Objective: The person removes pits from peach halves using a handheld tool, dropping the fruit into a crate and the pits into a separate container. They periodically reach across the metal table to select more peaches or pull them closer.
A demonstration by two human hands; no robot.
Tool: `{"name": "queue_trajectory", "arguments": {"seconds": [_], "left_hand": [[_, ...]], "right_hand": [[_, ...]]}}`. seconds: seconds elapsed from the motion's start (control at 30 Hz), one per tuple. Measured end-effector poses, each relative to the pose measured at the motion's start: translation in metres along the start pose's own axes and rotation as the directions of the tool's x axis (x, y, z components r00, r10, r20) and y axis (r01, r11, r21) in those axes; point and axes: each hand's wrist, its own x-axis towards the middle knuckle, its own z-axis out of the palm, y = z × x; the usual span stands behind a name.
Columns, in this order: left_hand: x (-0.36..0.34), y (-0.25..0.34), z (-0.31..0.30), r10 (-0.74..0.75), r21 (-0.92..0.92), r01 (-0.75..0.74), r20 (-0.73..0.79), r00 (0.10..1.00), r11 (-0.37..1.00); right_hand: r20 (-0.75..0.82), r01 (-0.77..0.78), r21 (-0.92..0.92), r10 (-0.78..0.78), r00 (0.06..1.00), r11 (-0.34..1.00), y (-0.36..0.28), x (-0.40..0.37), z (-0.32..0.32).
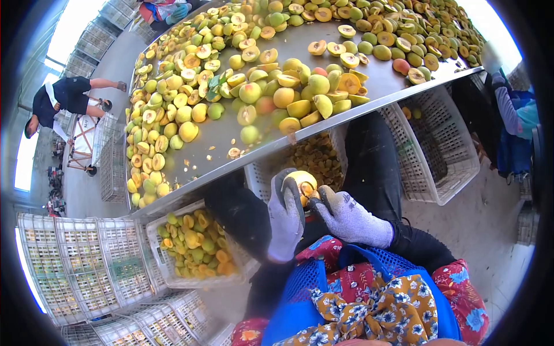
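My left hand (286, 214), in a grey-and-lavender work glove, is wrapped round a yellow peach half (303, 183) with its cut face turned up toward me. My right hand (353, 218), gloved the same way, is closed with its fingertips against the edge of that cut face. A small dark thing shows at those fingertips, too little of it to name. Both hands are above my lap, just in front of the table edge. Below them stands a white crate (258, 180) with brown peach pits and scraps (316, 158) in it.
A metal table (231, 138) carries many whole and halved peaches (277, 95). To the left a crate (164, 262) holds peach halves; another crate (441, 167) stands right. Stacked crates (86, 259) rise at left. Other people (66, 98) are at the left, far side and right.
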Motion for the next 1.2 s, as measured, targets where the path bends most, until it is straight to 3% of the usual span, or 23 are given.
{"name": "queue_trajectory", "arguments": {"seconds": [0.03,0.1,0.13,0.2,0.27,0.33,0.37,0.4,0.47,0.5,0.53,0.6,0.67,0.7,0.8,0.87,0.97,1.1,1.2], "left_hand": [[-0.003,0.009,0.001,-0.038,0.088,0.04,-0.017,0.999,0.995],[-0.006,0.003,0.007,0.074,0.199,-0.06,-0.064,0.995,0.978],[-0.006,0.0,0.011,0.139,0.247,-0.115,-0.083,0.987,0.962],[-0.01,-0.005,0.018,0.12,0.208,-0.099,-0.092,0.988,0.973],[-0.012,0.016,0.02,0.054,0.204,-0.046,-0.035,0.998,0.978],[-0.012,0.011,0.021,0.102,0.064,-0.103,0.022,0.995,0.993],[-0.013,0.007,0.021,0.171,0.051,-0.176,0.078,0.982,0.983],[-0.013,0.003,0.021,0.24,0.039,-0.247,0.131,0.962,0.968],[-0.011,-0.011,0.017,0.244,-0.126,-0.22,0.225,0.943,0.967],[-0.008,-0.015,0.014,0.185,-0.267,-0.108,0.28,0.942,0.957],[-0.006,-0.016,0.012,0.133,-0.394,0.014,0.342,0.93,0.919],[-0.007,-0.015,0.015,0.156,-0.307,-0.053,0.321,0.934,0.95],[-0.009,-0.022,0.011,0.209,-0.318,-0.093,0.353,0.912,0.944],[-0.003,-0.013,0.009,0.156,-0.411,0.026,0.404,0.901,0.911],[-0.007,0.002,0.013,0.076,-0.33,0.024,0.286,0.955,0.944],[-0.011,-0.008,0.012,0.02,-0.353,0.082,0.276,0.961,0.932],[-0.01,0.0,0.006,0.06,-0.239,-0.009,0.207,0.976,0.971],[-0.011,0.008,-0.001,-0.105,-0.163,0.119,0.094,0.99,0.979],[-0.008,-0.024,-0.03,-0.399,-0.196,0.36,-0.218,0.891,0.912]], "right_hand": [[0.026,0.025,0.028,-0.026,0.999,0.999,0.003,0.001,0.001],[0.092,0.155,-0.001,-0.155,0.984,0.988,0.016,0.0,-0.005],[0.164,-0.149,0.275,0.106,0.981,0.95,0.006,0.004,-0.011],[0.136,0.027,0.427,-0.093,0.986,0.904,0.007,-0.003,-0.021],[0.007,0.256,0.519,-0.303,0.953,0.816,0.003,-0.008,-0.03],[0.158,-0.016,0.923,-0.342,0.927,0.383,0.015,-0.009,-0.027],[0.38,-0.459,0.881,-0.407,0.831,-0.116,0.039,-0.007,-0.016],[0.477,-0.746,0.422,-0.573,0.666,-0.516,0.044,-0.006,-0.011],[0.579,-0.676,0.45,-0.386,0.719,-0.584,0.044,-0.015,-0.01],[0.628,-0.632,0.499,-0.256,0.735,-0.593,0.031,-0.019,-0.018],[0.643,-0.629,0.497,-0.234,0.73,-0.598,0.03,-0.02,-0.018],[0.671,-0.621,0.493,-0.189,0.717,-0.609,0.028,-0.022,-0.019],[0.652,-0.687,0.44,-0.32,0.687,-0.578,0.043,-0.021,-0.013],[0.654,-0.689,0.47,-0.307,0.692,-0.551,0.045,-0.022,-0.013],[0.695,-0.724,0.486,-0.285,0.66,-0.49,0.04,-0.018,-0.016],[0.64,-0.733,0.416,-0.399,0.656,-0.537,0.046,-0.017,-0.011],[0.63,-0.705,0.416,-0.377,0.679,-0.574,0.043,-0.011,-0.006],[0.67,-0.714,0.395,-0.351,0.655,-0.578,0.034,0.004,-0.002],[0.565,-0.673,0.49,-0.387,0.729,-0.554,0.045,0.009,-0.006]]}}
